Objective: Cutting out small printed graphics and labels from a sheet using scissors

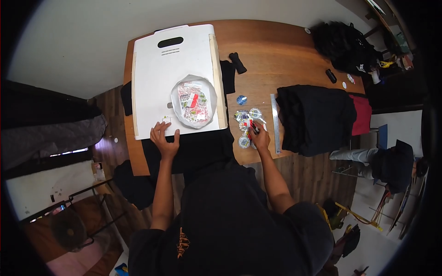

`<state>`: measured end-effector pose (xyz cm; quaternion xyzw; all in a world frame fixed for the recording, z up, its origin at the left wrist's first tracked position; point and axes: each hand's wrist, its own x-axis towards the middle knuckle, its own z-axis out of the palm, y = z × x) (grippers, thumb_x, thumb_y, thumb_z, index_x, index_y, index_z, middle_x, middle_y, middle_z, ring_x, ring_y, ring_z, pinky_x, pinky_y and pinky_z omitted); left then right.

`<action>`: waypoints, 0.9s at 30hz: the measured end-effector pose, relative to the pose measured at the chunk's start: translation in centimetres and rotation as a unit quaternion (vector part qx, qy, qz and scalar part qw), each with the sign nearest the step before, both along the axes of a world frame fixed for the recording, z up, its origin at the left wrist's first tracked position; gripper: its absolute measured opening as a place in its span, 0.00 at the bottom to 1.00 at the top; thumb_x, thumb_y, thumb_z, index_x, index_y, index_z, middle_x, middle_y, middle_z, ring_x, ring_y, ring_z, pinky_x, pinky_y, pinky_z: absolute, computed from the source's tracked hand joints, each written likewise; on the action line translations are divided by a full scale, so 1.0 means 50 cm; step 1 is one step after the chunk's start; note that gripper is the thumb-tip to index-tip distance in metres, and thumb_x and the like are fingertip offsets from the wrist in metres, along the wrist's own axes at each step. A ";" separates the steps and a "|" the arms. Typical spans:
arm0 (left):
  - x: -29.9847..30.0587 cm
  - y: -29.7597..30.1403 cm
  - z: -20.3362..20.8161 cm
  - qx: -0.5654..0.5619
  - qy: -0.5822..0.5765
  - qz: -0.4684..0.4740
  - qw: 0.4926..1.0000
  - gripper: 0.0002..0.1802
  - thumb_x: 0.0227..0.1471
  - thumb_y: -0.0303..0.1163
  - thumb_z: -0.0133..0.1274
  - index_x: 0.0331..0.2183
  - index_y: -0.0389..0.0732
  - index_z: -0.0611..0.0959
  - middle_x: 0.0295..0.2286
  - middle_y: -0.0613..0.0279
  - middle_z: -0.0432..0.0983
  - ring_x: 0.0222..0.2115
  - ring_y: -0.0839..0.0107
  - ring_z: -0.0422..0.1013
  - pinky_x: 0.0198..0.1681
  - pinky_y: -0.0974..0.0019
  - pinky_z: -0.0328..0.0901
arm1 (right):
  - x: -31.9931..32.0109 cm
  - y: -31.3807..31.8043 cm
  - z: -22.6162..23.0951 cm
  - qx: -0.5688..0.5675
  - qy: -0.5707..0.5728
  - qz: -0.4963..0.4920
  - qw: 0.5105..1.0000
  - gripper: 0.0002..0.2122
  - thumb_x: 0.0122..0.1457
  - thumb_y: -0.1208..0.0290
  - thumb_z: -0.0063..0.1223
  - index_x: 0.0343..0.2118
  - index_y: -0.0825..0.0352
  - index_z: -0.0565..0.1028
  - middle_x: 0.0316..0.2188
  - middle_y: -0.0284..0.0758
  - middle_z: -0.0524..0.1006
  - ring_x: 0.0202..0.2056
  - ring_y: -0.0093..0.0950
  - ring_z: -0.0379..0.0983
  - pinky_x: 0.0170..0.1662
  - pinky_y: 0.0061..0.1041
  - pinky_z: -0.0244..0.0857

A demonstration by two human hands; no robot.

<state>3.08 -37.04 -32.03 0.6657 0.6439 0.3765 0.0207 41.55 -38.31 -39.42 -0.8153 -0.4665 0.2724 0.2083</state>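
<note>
Some items (251, 123) half-hidden by right hand (261, 138)

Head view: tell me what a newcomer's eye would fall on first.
Probably the big white board on the left of the table, with a pale round container of colourful printed pieces near its lower right corner. Next, likely the bulky black cloth pile at the table's right, then the right hand among small shiny items between the two.
</note>
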 end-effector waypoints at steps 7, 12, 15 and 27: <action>-0.001 -0.001 -0.001 -0.010 -0.002 0.004 1.000 0.22 0.48 0.39 0.63 0.44 0.42 0.80 0.46 0.56 0.71 0.57 0.53 0.61 0.63 0.44 0.44 | -0.025 -0.005 0.010 -0.010 0.002 -0.005 1.000 0.18 0.56 0.52 0.60 0.49 0.47 0.80 0.34 0.41 0.83 0.37 0.39 0.80 0.41 0.37 0.71; 0.011 0.006 0.020 -0.015 -0.058 0.017 0.998 0.21 0.50 0.36 0.62 0.45 0.41 0.79 0.45 0.55 0.71 0.54 0.54 0.64 0.63 0.47 0.48 | -0.027 -0.007 0.056 0.123 0.084 -0.019 0.989 0.17 0.58 0.62 0.62 0.50 0.58 0.79 0.34 0.41 0.83 0.36 0.34 0.81 0.41 0.29 0.71; 0.032 0.014 0.050 0.022 -0.228 0.030 0.973 0.18 0.51 0.31 0.60 0.45 0.38 0.78 0.44 0.54 0.72 0.50 0.55 0.67 0.60 0.51 0.52 | -0.027 0.015 0.062 0.203 0.221 -0.055 0.952 0.17 0.58 0.71 0.62 0.50 0.68 0.78 0.38 0.41 0.82 0.38 0.29 0.79 0.43 0.26 0.70; 0.268 0.087 0.199 -0.151 -0.413 -0.217 0.871 0.29 0.53 0.27 0.61 0.56 0.39 0.70 0.42 0.58 0.74 0.40 0.71 0.72 0.45 0.68 0.65 | -0.137 0.102 0.282 0.206 0.433 0.153 0.864 0.23 0.55 0.79 0.63 0.54 0.69 0.68 0.31 0.23 0.74 0.23 0.08 0.54 0.26 0.09 0.47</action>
